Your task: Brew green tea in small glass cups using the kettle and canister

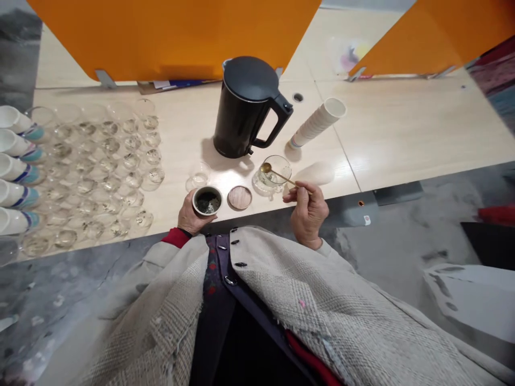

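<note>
My left hand (192, 215) holds a small round canister (207, 201) filled with dark, leaf-like contents, just above the desk's front edge. A round wooden-topped lid (240, 197) lies on the desk close to it. My right hand (308, 212) pinches a long gold spoon (279, 175), whose bowl rests at the rim of a glass cup (276, 170). That cup stands on a glass saucer (261, 186). A small empty-looking glass dish (199, 175) sits beyond the canister.
A black electric kettle (243, 107) stands behind the hands, with a lying stack of white paper cups (317, 122) to its right. Several rows of glass cups (100, 171) and several white cups (18, 171) fill the left. Orange divider panels (169, 37) rise behind the desk.
</note>
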The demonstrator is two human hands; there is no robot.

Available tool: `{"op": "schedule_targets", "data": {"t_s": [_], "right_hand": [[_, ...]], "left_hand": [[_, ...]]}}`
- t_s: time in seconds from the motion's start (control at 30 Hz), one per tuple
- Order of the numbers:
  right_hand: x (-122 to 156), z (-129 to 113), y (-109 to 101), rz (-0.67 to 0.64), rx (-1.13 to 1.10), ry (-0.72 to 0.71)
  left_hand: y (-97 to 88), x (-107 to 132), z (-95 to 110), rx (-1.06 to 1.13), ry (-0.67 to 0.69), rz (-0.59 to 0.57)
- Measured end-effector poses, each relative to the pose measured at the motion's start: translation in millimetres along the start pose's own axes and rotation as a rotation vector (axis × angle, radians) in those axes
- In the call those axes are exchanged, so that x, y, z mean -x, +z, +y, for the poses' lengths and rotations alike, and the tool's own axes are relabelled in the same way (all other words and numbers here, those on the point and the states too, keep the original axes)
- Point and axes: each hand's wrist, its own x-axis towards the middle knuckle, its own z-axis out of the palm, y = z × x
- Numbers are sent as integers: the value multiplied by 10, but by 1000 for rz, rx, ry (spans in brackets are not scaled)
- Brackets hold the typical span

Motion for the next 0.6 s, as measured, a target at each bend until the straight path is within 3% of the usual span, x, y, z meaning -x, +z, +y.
{"op": "schedule_targets", "data": {"t_s": [0.13,0.23,0.3,0.4,0.6], "right_hand": [[83,-326,120,-373,-28,-152],[87,-350,281,-678,22,-292],[86,-287,399,-809,33,-365],[111,-162,551,-893,4,-432],[183,-54,678,-922,-32,-467]], "left_hand": [[3,4,-1,-1,-26,-25],[1,10,-4,3,-14,-36],[0,12,-3,11,-6,-37],[3,13,6,42,-6,-22],[-6,13,43,97,-16,-5]]}}
